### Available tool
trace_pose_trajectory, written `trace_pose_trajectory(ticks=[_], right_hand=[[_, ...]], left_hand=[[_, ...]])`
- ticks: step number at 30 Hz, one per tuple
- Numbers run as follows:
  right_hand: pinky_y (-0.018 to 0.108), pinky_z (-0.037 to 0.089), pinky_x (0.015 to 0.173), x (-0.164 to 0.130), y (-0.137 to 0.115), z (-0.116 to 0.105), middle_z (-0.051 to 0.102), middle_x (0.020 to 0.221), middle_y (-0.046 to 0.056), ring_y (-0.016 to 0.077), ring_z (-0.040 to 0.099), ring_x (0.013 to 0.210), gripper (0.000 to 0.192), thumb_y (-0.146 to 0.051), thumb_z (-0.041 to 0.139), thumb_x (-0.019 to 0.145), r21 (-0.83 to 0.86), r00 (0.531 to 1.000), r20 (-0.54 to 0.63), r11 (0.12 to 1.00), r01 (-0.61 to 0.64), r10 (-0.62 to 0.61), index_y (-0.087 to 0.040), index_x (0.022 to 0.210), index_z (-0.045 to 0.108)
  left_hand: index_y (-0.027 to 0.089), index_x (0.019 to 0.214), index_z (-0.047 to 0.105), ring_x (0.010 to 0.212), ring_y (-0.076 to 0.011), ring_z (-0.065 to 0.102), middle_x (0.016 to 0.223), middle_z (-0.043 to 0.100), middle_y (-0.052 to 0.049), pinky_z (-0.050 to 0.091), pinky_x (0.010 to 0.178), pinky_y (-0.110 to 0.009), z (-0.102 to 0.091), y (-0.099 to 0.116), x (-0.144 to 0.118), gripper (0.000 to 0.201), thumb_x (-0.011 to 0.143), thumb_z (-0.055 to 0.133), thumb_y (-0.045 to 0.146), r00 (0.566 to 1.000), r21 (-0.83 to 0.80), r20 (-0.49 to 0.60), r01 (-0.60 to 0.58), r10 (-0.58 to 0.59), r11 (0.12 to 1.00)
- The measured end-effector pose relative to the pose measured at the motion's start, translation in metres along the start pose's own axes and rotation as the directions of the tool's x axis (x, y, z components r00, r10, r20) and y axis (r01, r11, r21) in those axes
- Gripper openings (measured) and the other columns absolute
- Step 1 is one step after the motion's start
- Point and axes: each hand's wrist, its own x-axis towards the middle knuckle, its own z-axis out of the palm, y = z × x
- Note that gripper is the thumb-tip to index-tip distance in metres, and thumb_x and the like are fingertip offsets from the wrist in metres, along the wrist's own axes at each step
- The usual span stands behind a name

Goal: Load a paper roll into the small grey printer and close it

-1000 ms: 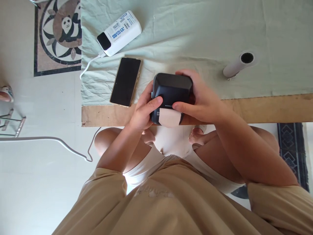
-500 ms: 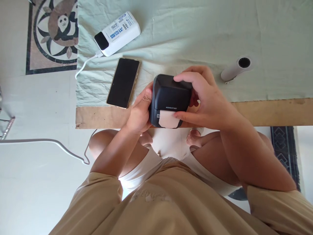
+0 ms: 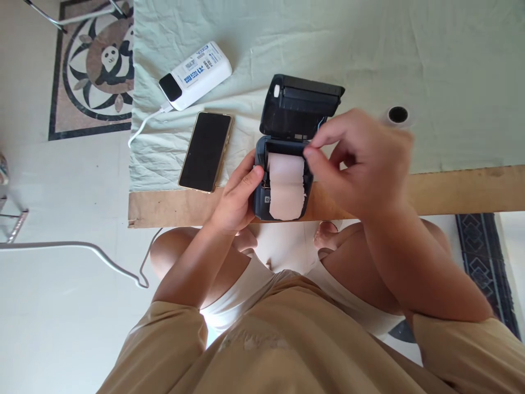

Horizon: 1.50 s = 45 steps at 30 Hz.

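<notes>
So the little dark label printer [image 3: 283, 180] sits right at the near edge of the table [image 3: 451, 189], on the bare wooden strip where the pale green cloth [image 3: 369, 54] stops. Its lid [image 3: 301, 104] is flipped all the way open and leans back over the cloth, inner side facing up. Inside the open bay there's a paper roll [image 3: 286, 167], and a tongue of the paper hangs out over the front of the body, with a slightly ragged end.

The left hand [image 3: 233, 200] wraps the printer's left side, thumb up on the rim by the roll, fingers curled round the casing, so it's gripping the body. The right hand [image 3: 365, 158] is a bit motion-blurred; it hovers at the right rim of the bay with fingers loosely curled, thumb and forefinger tips pinched close near the hinge corner. I can't tell if it's actually holding anything or just touching the edge.

Other stuff on the cloth: a black smartphone [image 3: 206, 151] lies face up just left of the printer, near the cloth's front edge. Beyond it sits a white power bank [image 3: 196, 75] with a white cable [image 3: 143, 123] running off the left edge. A spare roll core [image 3: 397, 115] stands behind the right hand.
</notes>
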Motion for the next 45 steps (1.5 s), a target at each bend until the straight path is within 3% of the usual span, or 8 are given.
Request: trace_pose_trajectory(ticks=[4,8,13,20,27,34,41,45], right_hand=[[0.037,0.031,0.061,-0.001,-0.002,0.002,0.083,0.104,0.005,0.0232,0.066,0.071,0.014,-0.034,0.061,0.099,-0.307,0.951,0.306,0.950,0.051,0.048,-0.028,0.103,0.073],[0.034,0.017,0.058,-0.002,-0.001,0.001,0.077,0.082,0.002,0.0171,0.051,0.057,0.010,-0.038,0.067,0.095,-0.301,0.932,0.360,0.951,0.068,0.047,-0.029,0.095,0.071],[0.033,0.037,0.052,-0.001,0.006,-0.016,0.076,0.081,-0.004,0.0131,0.051,0.051,0.024,-0.034,0.075,0.080,0.154,0.960,0.280,0.986,-0.061,0.016,-0.031,0.103,0.072],[0.034,0.038,0.045,0.010,0.042,-0.021,0.063,0.084,0.002,0.0212,0.058,0.063,0.035,-0.041,0.067,0.071,0.696,0.900,0.014,0.642,-0.321,0.435,-0.032,0.105,0.063],[0.061,0.059,0.104,0.000,0.065,0.002,0.074,0.106,0.010,0.0338,0.070,0.108,0.017,-0.033,0.077,0.085,0.121,0.992,-0.090,0.990,-0.074,0.085,-0.030,0.099,0.069],[0.067,0.053,0.113,0.000,0.074,0.003,0.079,0.120,0.013,0.0399,0.073,0.113,0.046,-0.036,0.082,0.088,-0.017,0.969,0.082,0.972,-0.234,0.234,-0.030,0.129,0.062],[0.063,0.051,0.117,-0.004,0.080,-0.030,0.069,0.130,0.012,0.0392,0.065,0.133,0.033,-0.033,0.072,0.096,-0.138,0.938,-0.325,0.987,0.082,-0.124,-0.032,0.129,0.069],[0.064,0.049,0.121,0.001,0.111,-0.034,0.060,0.144,0.018,0.0396,0.062,0.134,0.053,-0.028,0.082,0.087,-0.156,0.967,-0.227,0.975,-0.156,0.118,-0.030,0.139,0.071]], left_hand=[[0.027,0.127,0.081,0.151,-0.0395,0.069,0.133,0.084,-0.008,0.068,0.114,-0.047,-0.001,0.001,-0.001,0.051,0.098,0.078,0.069,0.998,0.042,0.062,-0.033,0.030,0.999],[0.029,0.132,0.080,0.144,-0.0382,0.073,0.136,0.083,-0.007,0.070,0.104,-0.044,-0.005,-0.001,-0.004,0.054,0.096,0.080,0.070,0.998,0.073,0.066,-0.028,0.023,0.997],[0.034,0.140,0.075,0.129,-0.0322,0.082,0.132,0.086,-0.003,0.071,0.088,-0.037,-0.005,-0.006,-0.003,0.056,0.093,0.086,0.064,0.999,0.004,-0.035,-0.037,0.037,0.999],[0.030,0.134,0.076,0.151,-0.0357,0.071,0.138,0.085,-0.006,0.071,0.111,-0.046,0.000,-0.003,0.001,0.053,0.094,0.086,0.064,0.995,-0.050,-0.093,-0.025,0.020,0.998],[0.031,0.130,0.077,0.150,-0.0354,0.072,0.132,0.088,-0.004,0.071,0.112,-0.048,0.001,-0.002,0.001,0.048,0.095,0.085,0.063,0.996,-0.040,-0.083,-0.028,0.024,0.999],[0.033,0.128,0.081,0.156,-0.0331,0.068,0.137,0.087,-0.001,0.070,0.115,-0.045,-0.003,-0.006,0.001,0.039,0.099,0.082,0.059,0.996,-0.038,-0.056,-0.069,0.067,0.997],[0.032,0.125,0.082,0.155,-0.0345,0.068,0.135,0.087,-0.002,0.071,0.114,-0.045,0.001,-0.003,0.001,0.040,0.099,0.081,0.062,0.997,-0.031,-0.048,-0.063,0.061,0.998],[0.034,0.123,0.082,0.151,-0.0343,0.071,0.134,0.087,0.000,0.074,0.107,-0.044,0.003,-0.001,0.002,0.038,0.098,0.082,0.063,0.998,-0.029,-0.039,-0.057,0.055,0.998]])
